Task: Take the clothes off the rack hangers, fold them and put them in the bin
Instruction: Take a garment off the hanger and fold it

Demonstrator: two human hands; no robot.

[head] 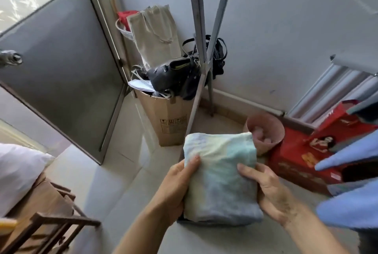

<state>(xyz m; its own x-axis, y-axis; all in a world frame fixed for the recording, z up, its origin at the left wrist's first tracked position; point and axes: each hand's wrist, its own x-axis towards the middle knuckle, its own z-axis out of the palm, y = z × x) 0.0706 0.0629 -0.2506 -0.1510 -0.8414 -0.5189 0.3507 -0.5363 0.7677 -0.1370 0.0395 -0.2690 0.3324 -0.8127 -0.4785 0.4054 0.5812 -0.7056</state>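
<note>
Garment (pixel 221 178), one, folded, is gripped at both sides by left hand (pixel 178 184) and right hand (pixel 266 190), thumbs on top, over a dark bin rim (pixel 184 221). Bare floor (pixel 122 172) lies open leftward; one red box (pixel 296 163) crowds the right; two rack poles (pixel 197 18) stand beyond.

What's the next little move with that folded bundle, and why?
Probably lower it and let go: the folded cloth is held at its sides by the left hand and right hand, and a dark edge, likely the bin, shows just beneath it.
</note>
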